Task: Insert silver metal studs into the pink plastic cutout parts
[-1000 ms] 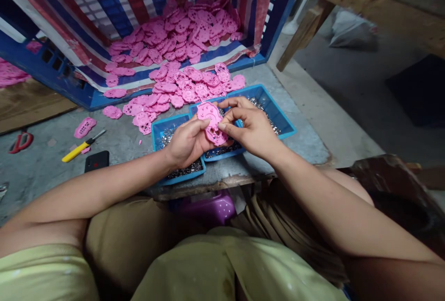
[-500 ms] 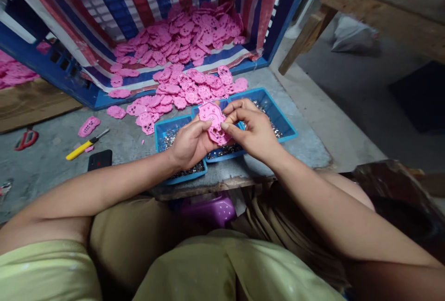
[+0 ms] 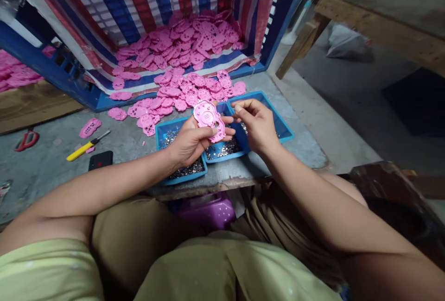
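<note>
Left hand [image 3: 189, 141] grips a pink plate [image 3: 208, 120] mid-frame over blue trays [image 3: 285, 130] full of tiny metal bits, right hand [image 3: 257, 127] pinches something too small to tell, crate [image 3: 52, 67] upper left holds more plates.

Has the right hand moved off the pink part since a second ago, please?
Yes. The right hand has let go of the pink part and drawn rightward, over the right blue tray. The left hand holds the part alone.

My blue plastic trays [image 3: 285, 130] sit on the grey concrete worktop [image 3: 132, 146], loose pink plastic plates [image 3: 194, 89] behind them, yellow-handled utility knife [image 3: 87, 145] off left.
</note>
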Motion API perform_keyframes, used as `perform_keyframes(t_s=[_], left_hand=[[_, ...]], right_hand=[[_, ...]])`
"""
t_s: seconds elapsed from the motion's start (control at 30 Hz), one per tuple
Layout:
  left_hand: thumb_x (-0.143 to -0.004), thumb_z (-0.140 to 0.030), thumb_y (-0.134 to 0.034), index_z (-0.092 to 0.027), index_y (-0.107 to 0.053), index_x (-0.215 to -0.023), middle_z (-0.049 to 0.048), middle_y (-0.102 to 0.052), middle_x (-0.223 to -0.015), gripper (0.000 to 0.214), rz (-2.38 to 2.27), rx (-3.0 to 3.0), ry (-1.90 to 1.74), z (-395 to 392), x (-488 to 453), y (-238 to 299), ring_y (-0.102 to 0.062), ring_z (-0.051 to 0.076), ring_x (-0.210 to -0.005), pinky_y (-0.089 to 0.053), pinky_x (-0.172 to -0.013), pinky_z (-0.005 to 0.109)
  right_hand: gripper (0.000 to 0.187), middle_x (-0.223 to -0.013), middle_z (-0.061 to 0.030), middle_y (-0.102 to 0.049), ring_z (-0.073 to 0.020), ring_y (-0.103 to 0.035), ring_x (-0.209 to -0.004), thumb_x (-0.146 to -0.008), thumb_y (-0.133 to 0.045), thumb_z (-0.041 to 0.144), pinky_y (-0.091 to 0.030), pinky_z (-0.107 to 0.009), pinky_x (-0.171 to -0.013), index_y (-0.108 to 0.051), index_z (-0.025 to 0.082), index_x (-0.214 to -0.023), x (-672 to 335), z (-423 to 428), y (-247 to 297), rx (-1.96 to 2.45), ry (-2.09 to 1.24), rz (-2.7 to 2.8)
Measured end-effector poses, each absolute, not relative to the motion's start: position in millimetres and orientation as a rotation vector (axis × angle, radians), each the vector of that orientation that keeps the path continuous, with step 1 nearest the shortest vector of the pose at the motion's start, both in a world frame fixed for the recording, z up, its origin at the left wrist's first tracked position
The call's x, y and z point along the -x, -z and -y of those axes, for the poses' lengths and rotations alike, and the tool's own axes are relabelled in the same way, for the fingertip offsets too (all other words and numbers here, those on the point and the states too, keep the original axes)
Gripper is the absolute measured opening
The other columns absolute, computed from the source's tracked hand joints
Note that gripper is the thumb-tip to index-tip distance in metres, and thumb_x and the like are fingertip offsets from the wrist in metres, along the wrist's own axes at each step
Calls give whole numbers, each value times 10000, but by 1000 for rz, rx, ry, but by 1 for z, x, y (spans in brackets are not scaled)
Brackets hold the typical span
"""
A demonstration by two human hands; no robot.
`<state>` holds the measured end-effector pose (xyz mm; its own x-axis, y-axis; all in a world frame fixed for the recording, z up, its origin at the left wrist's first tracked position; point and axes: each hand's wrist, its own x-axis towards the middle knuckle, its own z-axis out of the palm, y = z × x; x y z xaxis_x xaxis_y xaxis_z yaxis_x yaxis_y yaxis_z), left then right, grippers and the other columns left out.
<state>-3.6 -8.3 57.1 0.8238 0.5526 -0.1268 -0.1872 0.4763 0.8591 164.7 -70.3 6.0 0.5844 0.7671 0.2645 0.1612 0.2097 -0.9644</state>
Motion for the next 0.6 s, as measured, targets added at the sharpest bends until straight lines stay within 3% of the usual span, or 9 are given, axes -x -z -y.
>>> perform_keyframes(t_s=[0.13,0.3,0.37,0.47,0.6], left_hand=[[-714,-30,-656,-140,-473,-1343,98,-777,-999,665,-452,-991,-533,5,3,-54,-777,245,-871,-632,-902,457],[-679,0,-620,-140,-473,-1287,83,-768,-964,641,-487,-1026,-597,-3,2,-55,-771,239,-913,-618,-941,459],[-674,-7,-623,-153,-460,-1294,69,-766,-952,658,-486,-1042,-617,-6,3,-56,-766,228,-897,-622,-920,440],[-668,-20,-608,-141,-469,-1288,71,-759,-935,647,-481,-1064,-608,-8,6,-57,-755,215,-837,-628,-867,419],[-679,-49,-600,-146,-483,-1281,67,-745,-909,621,-486,-1027,-577,-9,8,-53,-746,211,-798,-632,-809,403]], right_hand=[[32,-855,-24,-660,-180,-598,-770,-829,-620,233,-505,-350,-778,-604,212,-846,-172,65,4,1583,-567,1090],[68,-871,-49,-681,-226,-622,-847,-807,-661,139,-498,-369,-828,-642,203,-800,-170,64,-3,1867,-440,1607],[69,-942,-85,-698,-259,-635,-925,-835,-642,141,-503,-388,-865,-684,192,-856,-178,64,-12,1984,-294,1676],[223,-1110,-138,-709,-299,-646,-1049,-876,-590,136,-510,-399,-898,-727,168,-1049,-202,66,-27,2270,-88,1544],[288,-1164,-193,-721,-326,-689,-1059,-861,-637,137,-533,-365,-832,-741,124,-1129,-226,65,-28,2782,-415,1548]])
